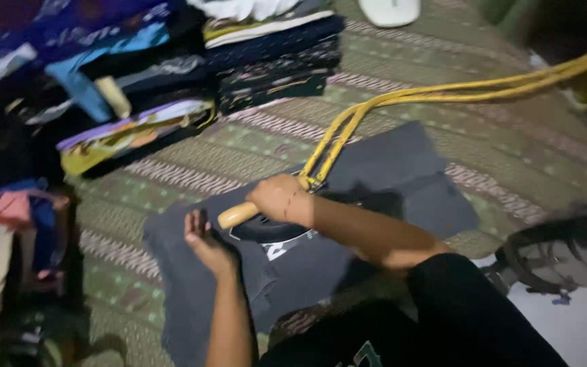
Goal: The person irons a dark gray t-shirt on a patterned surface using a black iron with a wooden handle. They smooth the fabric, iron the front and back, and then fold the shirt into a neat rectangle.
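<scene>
On mat [511, 156]: R hand [281, 198] fist-closed on iron [266, 224] handle, L hand [206, 243] open, flat on shirt [388, 177].
Iron prob heavy, stiff, hot sole — grip wood handle only; shirt soft, light, limp.

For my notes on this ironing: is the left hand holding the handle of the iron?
No. The right hand grips the iron's wooden handle; the left hand rests on the dark grey garment.

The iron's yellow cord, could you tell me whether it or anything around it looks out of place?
The yellow cord runs doubled and taut-looking across the mat from the right edge to the iron, crossing the grey garment being pressed. The right hand grips the handle; the left hand rests on the cloth. Nothing spilled or damaged.
</scene>
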